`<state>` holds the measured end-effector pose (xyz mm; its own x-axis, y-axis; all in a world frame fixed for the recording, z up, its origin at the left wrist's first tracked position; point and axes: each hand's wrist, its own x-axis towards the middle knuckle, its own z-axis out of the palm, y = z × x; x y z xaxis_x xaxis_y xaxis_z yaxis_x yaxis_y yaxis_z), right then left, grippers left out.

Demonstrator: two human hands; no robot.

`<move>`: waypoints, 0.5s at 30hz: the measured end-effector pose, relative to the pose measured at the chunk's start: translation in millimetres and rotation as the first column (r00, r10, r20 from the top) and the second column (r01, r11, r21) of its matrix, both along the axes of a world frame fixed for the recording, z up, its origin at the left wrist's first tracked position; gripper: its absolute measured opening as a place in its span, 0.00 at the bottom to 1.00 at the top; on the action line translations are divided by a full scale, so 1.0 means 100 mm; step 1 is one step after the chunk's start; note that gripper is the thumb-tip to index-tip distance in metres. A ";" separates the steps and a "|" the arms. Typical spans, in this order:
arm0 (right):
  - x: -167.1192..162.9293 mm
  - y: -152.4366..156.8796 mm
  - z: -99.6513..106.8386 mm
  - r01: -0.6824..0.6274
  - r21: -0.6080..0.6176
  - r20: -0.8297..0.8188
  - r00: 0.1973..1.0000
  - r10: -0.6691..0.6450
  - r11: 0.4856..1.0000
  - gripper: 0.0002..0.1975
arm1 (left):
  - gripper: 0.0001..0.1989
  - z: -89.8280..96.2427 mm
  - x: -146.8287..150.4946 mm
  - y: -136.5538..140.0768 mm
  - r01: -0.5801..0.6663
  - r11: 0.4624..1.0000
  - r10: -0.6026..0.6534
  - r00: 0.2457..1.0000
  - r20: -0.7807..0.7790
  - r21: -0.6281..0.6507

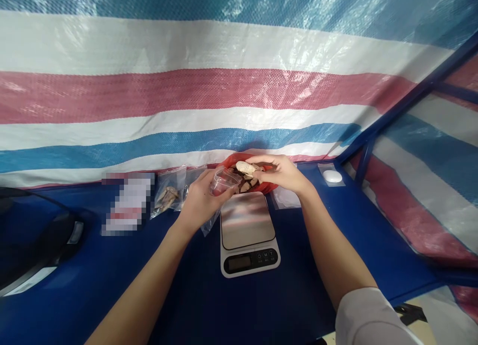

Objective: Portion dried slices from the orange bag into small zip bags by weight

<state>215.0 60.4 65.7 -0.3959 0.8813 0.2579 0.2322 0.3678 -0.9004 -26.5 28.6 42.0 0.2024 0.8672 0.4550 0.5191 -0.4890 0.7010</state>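
Note:
My left hand [201, 198] is closed on a clear plastic bag [223, 180], whose mouth stands toward the right. Between the fingers of my right hand [278, 173] is a pale, flat dried slice [245, 168]. It hangs over a red plastic bag [267, 187] holding several brownish dried pieces [245, 186]. Just in front of the red bag sits a white kitchen scale [250, 265] with a bare metal plate [247, 223]; its display looks dark.
Left of my hands lie zip bags with dried pieces [167, 198] and a blurred sheet [129, 200]. A black object [41, 235] is at the far left. Clear bags [287, 198] and a white oval thing [332, 176] lie right on the blue table [298, 295]. A striped sheet [186, 91] hangs behind.

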 end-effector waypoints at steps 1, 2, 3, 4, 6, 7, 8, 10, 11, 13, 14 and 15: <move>-0.01 -0.03 0.05 -0.011 0.004 0.001 1.000 0.011 1.000 0.18 | 0.26 0.01 0.02 -0.01 0.013 1.000 -0.013 1.000 -0.006 0.003; -0.02 -0.07 0.10 -0.030 0.004 0.009 1.000 0.030 1.000 0.18 | 0.27 0.02 0.04 -0.03 0.028 1.000 -0.028 1.000 -0.012 0.007; -0.04 -0.10 0.14 -0.050 0.010 0.020 0.999 0.050 0.999 0.17 | 0.27 0.03 0.06 -0.05 0.043 0.999 -0.043 0.999 -0.016 0.009; -0.06 -0.12 0.17 -0.075 0.023 0.034 0.997 0.074 0.997 0.17 | 0.27 0.04 0.08 -0.06 0.057 0.998 -0.057 0.998 -0.017 0.008; -0.09 -0.16 0.22 -0.122 0.057 0.082 0.990 0.117 0.991 0.17 | 0.27 0.04 0.10 -0.08 0.076 0.997 -0.076 0.997 -0.022 -0.003; -0.10 -0.18 0.24 -0.138 0.078 0.119 0.985 0.129 0.987 0.17 | 0.27 0.03 0.11 -0.09 0.080 0.997 -0.080 0.997 -0.022 -0.008; -0.11 -0.19 0.26 -0.149 0.100 0.162 0.978 0.132 0.984 0.17 | 0.27 0.02 0.12 -0.09 0.083 0.996 -0.083 0.996 -0.022 -0.014; -0.12 -0.22 0.29 -0.159 0.144 0.255 0.960 0.118 0.977 0.17 | 0.27 0.00 0.12 -0.09 0.090 0.996 -0.090 0.996 -0.017 -0.027; -0.12 -0.23 0.31 -0.161 0.166 0.296 0.949 0.107 0.973 0.16 | 0.28 -0.01 0.12 -0.09 0.094 0.995 -0.095 0.995 -0.012 -0.033; -0.13 -0.26 0.35 -0.171 0.203 0.355 0.931 0.090 0.964 0.15 | 0.29 -0.01 0.11 -0.09 0.106 0.993 -0.107 0.994 -0.004 -0.041; -0.14 -0.28 0.37 -0.175 0.217 0.374 0.924 0.084 0.960 0.14 | 0.29 -0.02 0.11 -0.09 0.114 0.992 -0.114 0.993 -0.004 -0.045; -0.14 -0.29 0.39 -0.182 0.227 0.388 0.918 0.082 0.957 0.13 | 0.30 -0.01 0.11 -0.09 0.122 0.991 -0.122 0.992 -0.007 -0.049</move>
